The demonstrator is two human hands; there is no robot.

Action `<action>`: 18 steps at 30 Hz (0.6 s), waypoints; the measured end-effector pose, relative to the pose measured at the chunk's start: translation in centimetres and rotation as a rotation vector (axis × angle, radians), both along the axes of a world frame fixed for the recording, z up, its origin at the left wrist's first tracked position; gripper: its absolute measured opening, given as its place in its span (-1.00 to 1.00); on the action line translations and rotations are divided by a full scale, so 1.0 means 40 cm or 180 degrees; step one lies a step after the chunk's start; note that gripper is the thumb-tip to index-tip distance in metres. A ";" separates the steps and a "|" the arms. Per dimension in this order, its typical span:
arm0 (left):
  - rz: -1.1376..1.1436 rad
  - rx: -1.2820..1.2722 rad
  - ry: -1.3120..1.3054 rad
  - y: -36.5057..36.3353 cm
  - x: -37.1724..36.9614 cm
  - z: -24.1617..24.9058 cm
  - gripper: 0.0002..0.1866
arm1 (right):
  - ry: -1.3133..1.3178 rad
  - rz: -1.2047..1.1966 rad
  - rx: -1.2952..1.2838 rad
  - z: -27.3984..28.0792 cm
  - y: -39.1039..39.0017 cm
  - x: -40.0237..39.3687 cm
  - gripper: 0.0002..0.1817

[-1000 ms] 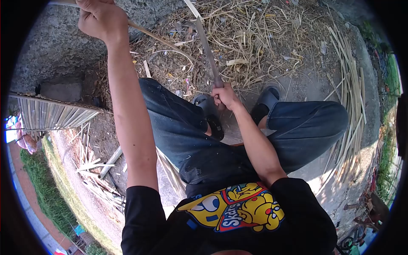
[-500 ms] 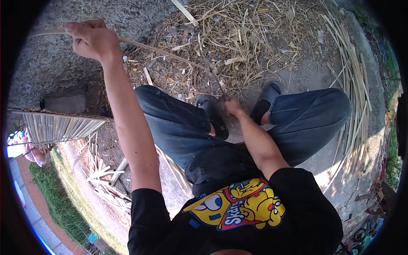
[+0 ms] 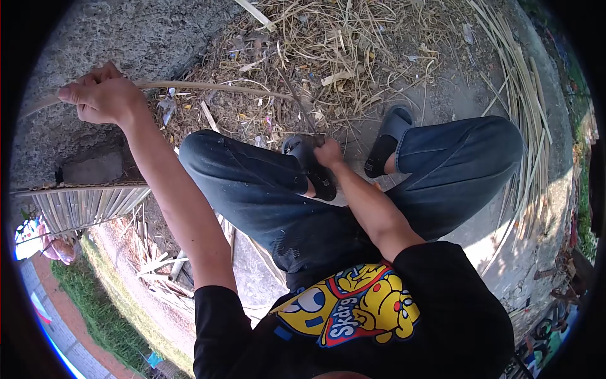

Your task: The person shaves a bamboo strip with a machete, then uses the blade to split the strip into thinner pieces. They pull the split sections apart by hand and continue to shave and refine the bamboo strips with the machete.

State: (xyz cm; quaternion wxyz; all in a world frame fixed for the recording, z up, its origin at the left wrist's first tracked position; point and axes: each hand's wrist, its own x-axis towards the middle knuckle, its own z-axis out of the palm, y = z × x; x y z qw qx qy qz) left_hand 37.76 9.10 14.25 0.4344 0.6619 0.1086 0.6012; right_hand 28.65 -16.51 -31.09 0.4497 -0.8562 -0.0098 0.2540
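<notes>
**Both hands closed: one on a bamboo strip, one on a knife handle**

Grip first, seen from the head camera: the left hand (image 3: 101, 98) is clenched around a long, thin bamboo strip (image 3: 208, 87), holding it out to the person's left, above the rough concrete ground (image 3: 126, 38). The strip runs from that fist in a shallow curve toward the middle of the view. The right hand (image 3: 329, 153) is closed on the handle of a knife (image 3: 297, 104), low between the knees and just beside the dark sandals (image 3: 319, 170). The blade points away from the body and looks to meet the strip near its far end, though the exact contact is hard to tell against the litter.

Around the feet lies a thick spread of dry shavings and scraps (image 3: 353, 44). A bundle of finished-looking strips (image 3: 527, 107) lies along the person's right side, well apart from the hands. To the left stand a woven bamboo panel (image 3: 88, 205) and, nearer the body, some loose offcuts (image 3: 158, 259).

Judging from this, the work is well along overall: many strips are already stacked and much waste has piled up. The strip in hand appears only partly worked, with the knife at one end and most of its length between the two hands.
</notes>
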 end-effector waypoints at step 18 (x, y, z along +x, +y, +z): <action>0.0272 -0.0570 -0.0150 0.084 -0.087 -0.029 -0.40 | 0.2041 -0.0381 0.1699 0.123 0.021 0.118 -0.85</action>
